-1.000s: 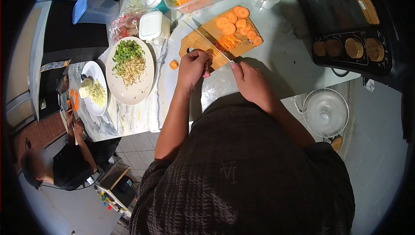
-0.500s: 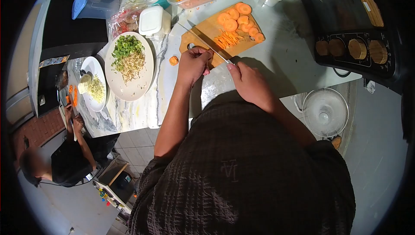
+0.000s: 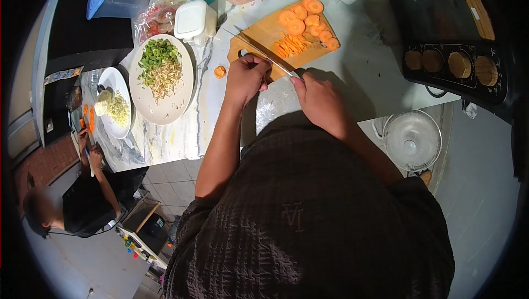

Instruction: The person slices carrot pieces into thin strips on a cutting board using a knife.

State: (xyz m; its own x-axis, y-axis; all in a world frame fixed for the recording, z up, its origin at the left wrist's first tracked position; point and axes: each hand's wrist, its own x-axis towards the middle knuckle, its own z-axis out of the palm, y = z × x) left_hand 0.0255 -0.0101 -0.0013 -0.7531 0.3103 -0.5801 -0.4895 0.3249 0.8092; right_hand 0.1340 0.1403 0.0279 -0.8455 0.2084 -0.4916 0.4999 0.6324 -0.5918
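Right grip (image 3: 324,99) holds the knife (image 3: 270,56), partly hiding it.

Marbled counter (image 3: 165,147): cutting board (image 3: 266,30), large oval plate (image 3: 161,113), smaller white plate (image 3: 117,129), carrot piece (image 3: 220,72).

The right hand (image 3: 321,101) grips the knife (image 3: 280,66), whose blade extends over the cutting board (image 3: 262,32). The left hand (image 3: 245,80) is curled at the board's near edge beside the blade. Carrot strips (image 3: 292,45) and carrot slices (image 3: 296,26) lie right of the blade.
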